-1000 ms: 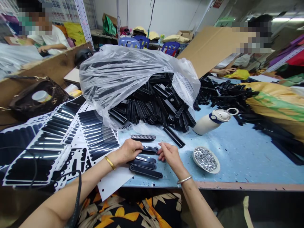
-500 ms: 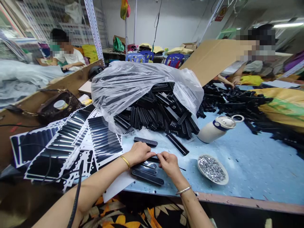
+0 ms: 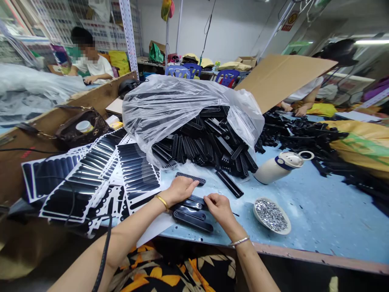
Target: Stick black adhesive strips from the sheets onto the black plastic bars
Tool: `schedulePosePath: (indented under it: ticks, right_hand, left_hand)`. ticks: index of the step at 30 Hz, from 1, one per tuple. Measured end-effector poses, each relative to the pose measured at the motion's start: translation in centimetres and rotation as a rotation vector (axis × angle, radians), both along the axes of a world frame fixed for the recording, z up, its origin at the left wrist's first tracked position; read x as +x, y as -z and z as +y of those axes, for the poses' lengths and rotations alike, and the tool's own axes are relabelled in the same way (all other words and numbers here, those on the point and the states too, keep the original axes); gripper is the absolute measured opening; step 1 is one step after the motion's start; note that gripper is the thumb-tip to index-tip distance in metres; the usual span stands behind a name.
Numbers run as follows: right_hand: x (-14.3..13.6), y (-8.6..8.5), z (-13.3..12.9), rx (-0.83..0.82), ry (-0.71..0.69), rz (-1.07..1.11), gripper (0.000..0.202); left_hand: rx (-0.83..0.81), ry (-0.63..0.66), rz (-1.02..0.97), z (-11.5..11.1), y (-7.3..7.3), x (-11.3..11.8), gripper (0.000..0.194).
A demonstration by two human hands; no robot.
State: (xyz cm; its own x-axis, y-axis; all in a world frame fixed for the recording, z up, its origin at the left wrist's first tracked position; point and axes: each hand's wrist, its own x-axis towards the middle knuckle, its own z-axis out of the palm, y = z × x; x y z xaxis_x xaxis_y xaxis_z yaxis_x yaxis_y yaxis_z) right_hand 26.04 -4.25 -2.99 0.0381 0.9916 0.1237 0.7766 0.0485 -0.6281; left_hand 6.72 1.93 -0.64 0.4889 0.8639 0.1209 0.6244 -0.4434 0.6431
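Note:
My left hand, with a gold bangle at its wrist, rests over the far end of several glossy black strips. A patterned black strip lies just beyond its fingers. My right hand is at the right end of the topmost strip, fingers curled and thumb and forefinger close together; what they pinch is too small to tell. Left of the hands are white sheets of black stickers. A plastic bag spills black parts behind them.
To the right stand a bowl of small metal pieces and a tilted white bottle. Cardboard rises behind, near another person's hands. A brown bag lies at the left, and a dark cable crosses my left forearm.
The view has shifted slightly. My hands have moved apart, my left hand's thumb has lifted away from the right fingers, and more of the upper black strips shows between them.

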Motion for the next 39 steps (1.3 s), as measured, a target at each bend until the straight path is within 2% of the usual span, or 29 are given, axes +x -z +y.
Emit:
schedulePosePath:
  ticks: [2,5,8,12,14,16,17,20,22,24,26,27,29,32,34,36,39]
  right_hand:
    - [0.5,-0.6,-0.1,0.050,0.039,-0.055,0.038]
    - [0.1,-1.4,-0.4,0.110,0.065,-0.104,0.038]
    - [-2.5,-1.6,-0.9,0.245,-0.047,-0.206,0.041]
    - [-5.9,-0.5,-1.3,0.367,-0.307,-0.433,0.043]
    - [-6.2,0.4,-1.0,0.397,-0.323,-0.497,0.050]
    - [-5.8,1.1,-0.4,0.422,-0.313,-0.527,0.057]
    - [-5.5,1.3,0.0,0.432,-0.320,-0.535,0.059]
    - [-4.8,1.0,0.8,0.482,-0.367,-0.531,0.060]
    - [-5.1,-0.1,0.8,0.564,-0.361,-0.488,0.053]
    - [-6.2,-1.6,0.4,0.672,-0.356,-0.398,0.038]
    - [-8.1,-3.1,-0.8,0.749,-0.414,-0.280,0.019]
    - [-9.2,-3.7,-1.6,0.755,-0.474,-0.225,0.015]
    - [-11.5,-4.0,-3.4,0.714,-0.632,-0.111,0.022]
    - [-14.2,-2.7,-5.8,0.623,-0.770,-0.109,0.031]
    - [-15.2,-1.5,-6.2,0.593,-0.770,-0.156,0.033]
    - [-15.8,-0.7,-5.9,0.601,-0.757,-0.140,0.034]
    - [-16.4,-0.8,-5.1,0.596,-0.783,0.030,0.042]
  left_hand:
    - [-0.001,-0.017,-0.093,-0.1,-0.6,-0.4,0.049]
    - [-0.004,-0.063,-0.203,-0.3,-1.2,-2.4,0.049]
    - [-0.031,-0.083,-0.275,-1.5,-1.0,-3.9,0.043]
    - [-0.189,-0.138,-0.527,-4.9,-0.8,-4.2,0.035]
    - [-0.134,-0.226,-0.579,-6.7,-1.3,-5.0,0.037]
    - [-0.049,-0.280,-0.552,-8.6,-2.1,-6.9,0.035]
    - [-0.066,-0.295,-0.530,-9.7,-2.4,-8.2,0.031]
    - [-0.382,-0.365,-0.497,-13.4,-2.2,-12.7,0.020]
    - [-0.619,-0.531,-0.609,-15.8,-1.0,-15.0,0.022]
    - [-0.839,-0.662,-0.715,-17.7,0.5,-16.0,0.032]
    - [-0.974,-0.726,-0.831,-18.8,1.8,-15.7,0.041]
    - [-1.008,-0.727,-0.894,-19.0,2.1,-15.2,0.044]
    - [-1.030,-0.668,-1.012,-18.8,2.5,-14.0,0.048]
    - [-1.014,-0.573,-1.112,-17.6,2.6,-12.6,0.047]
    - [-0.948,-0.569,-1.092,-16.9,2.5,-12.4,0.042]
    - [-0.815,-0.568,-1.013,-16.4,2.2,-13.0,0.039]
    - [-0.666,-0.614,-0.969,-15.6,1.4,-14.8,0.037]
